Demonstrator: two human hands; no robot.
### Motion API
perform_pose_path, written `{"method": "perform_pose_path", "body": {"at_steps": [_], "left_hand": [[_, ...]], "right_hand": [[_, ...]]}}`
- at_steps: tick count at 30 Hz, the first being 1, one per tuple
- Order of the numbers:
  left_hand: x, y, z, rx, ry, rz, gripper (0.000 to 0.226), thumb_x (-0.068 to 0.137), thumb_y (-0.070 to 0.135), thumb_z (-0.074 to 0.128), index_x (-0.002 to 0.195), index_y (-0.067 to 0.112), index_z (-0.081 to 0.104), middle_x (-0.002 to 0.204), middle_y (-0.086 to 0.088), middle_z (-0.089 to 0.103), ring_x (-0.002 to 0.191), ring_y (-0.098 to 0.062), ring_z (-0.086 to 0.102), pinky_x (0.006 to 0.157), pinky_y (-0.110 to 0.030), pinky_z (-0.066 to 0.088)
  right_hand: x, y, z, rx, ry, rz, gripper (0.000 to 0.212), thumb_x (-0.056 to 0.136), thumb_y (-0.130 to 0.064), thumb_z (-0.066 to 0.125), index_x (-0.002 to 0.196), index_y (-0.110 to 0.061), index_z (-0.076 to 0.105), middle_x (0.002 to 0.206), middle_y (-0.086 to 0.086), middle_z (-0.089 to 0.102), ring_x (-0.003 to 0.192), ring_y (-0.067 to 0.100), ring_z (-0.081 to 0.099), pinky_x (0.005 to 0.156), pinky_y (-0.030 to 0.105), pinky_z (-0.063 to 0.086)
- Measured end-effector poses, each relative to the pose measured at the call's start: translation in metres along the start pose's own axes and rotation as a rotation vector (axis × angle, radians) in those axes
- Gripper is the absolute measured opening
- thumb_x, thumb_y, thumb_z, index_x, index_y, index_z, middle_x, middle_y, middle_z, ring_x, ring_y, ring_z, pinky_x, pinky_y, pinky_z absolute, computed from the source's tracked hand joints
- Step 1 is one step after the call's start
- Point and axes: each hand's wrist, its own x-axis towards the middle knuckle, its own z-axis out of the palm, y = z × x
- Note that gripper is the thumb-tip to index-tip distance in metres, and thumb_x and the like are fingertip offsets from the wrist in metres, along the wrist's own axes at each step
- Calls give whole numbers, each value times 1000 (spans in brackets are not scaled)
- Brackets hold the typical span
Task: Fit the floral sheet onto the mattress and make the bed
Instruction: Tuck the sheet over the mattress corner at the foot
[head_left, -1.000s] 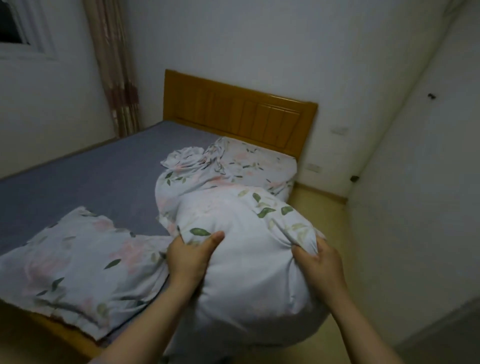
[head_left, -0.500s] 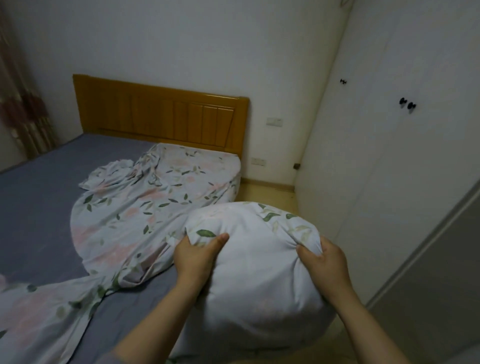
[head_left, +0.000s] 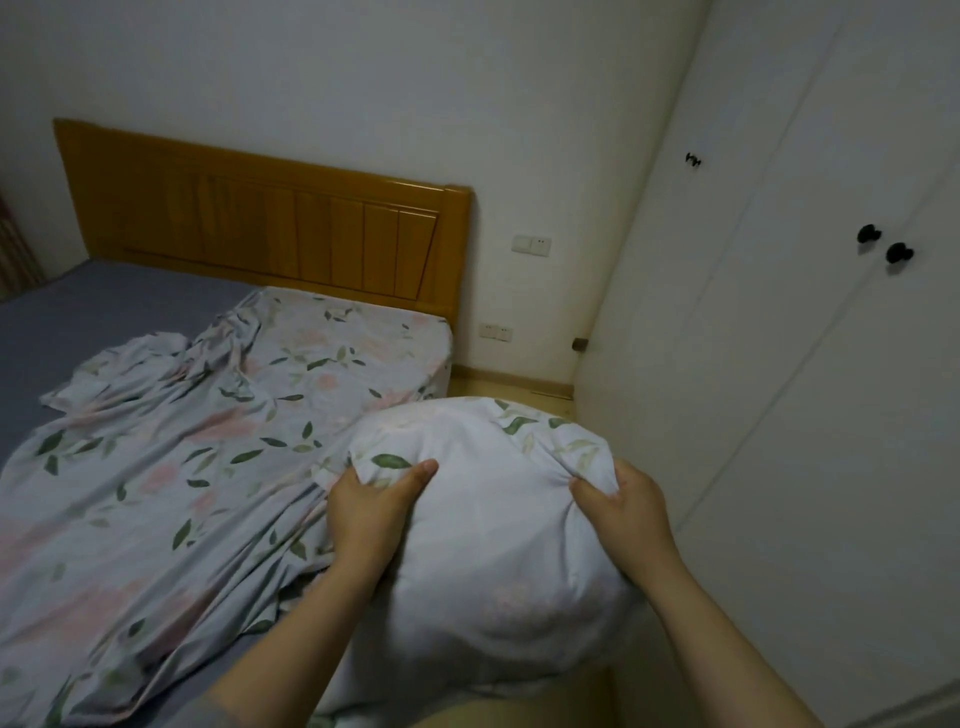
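My left hand (head_left: 369, 512) and right hand (head_left: 621, 512) clutch the sheet (head_left: 208, 467); I'd pull it evenly over the mattress (head_left: 78, 312) corner.

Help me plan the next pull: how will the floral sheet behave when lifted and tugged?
Probably floppy: the floral sheet lies creased and bunches where the left hand and right hand grip it. Likely light, since it balloons into a rounded bulge between them. It may drag rather than slide, as folds gather on the grey mattress.
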Motion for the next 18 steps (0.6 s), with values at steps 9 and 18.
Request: {"method": "perform_pose_path", "body": {"at_steps": [9, 18], "left_hand": [[96, 12, 143, -30, 114, -47, 72, 53, 47, 86, 112, 12, 66, 112, -5, 69, 104, -24, 63, 97, -38, 48], [212, 27, 236, -42, 258, -62, 50, 61, 37, 86, 101, 14, 69, 96, -1, 70, 91, -21, 65, 82, -28, 47]], "right_hand": [[194, 51, -6, 43, -117, -97, 27, 79, -26, 66, 101, -9, 68, 99, 5, 69, 92, 22, 63, 81, 32, 51], [376, 68, 35, 67, -240, -152, 24, 84, -25, 65, 102, -9, 65, 97, 3, 67, 88, 19, 62, 74, 29, 51]]}}
